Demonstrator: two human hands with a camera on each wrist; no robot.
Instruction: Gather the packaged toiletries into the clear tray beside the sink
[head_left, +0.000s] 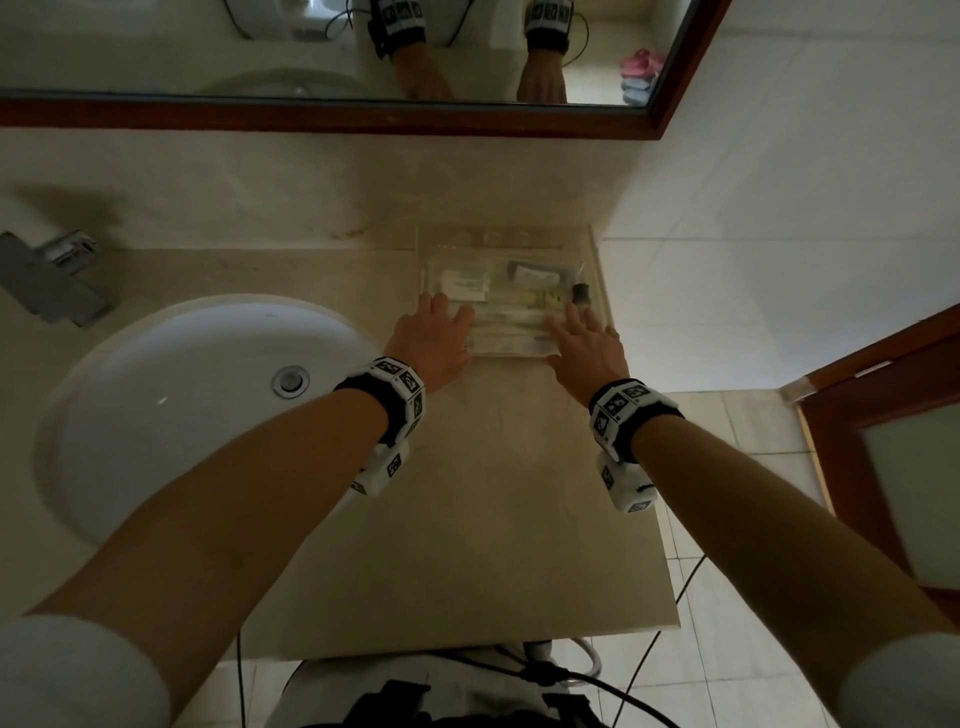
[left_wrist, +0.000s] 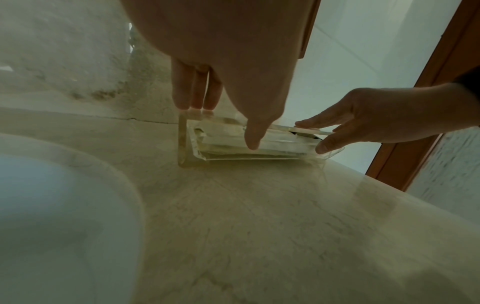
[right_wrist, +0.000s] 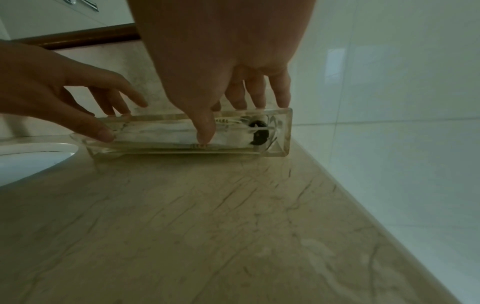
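On the counter (head_left: 483, 467) right of the sink (head_left: 171, 395), seen from your head, the clear tray (head_left: 592, 270) sits against the back wall, packaged toiletries (head_left: 498, 312) lying inside. Your left hand (head_left: 434, 338) and right hand (head_left: 589, 348) reach its near corners. From your left wrist, straight fingers (left_wrist: 192, 90) touch the tray's rim, thumb down its front. From your right wrist, your fingers (right_wrist: 283, 90) rest likewise on the rim, thumb pressing the front wall; neither hand curls round anything.
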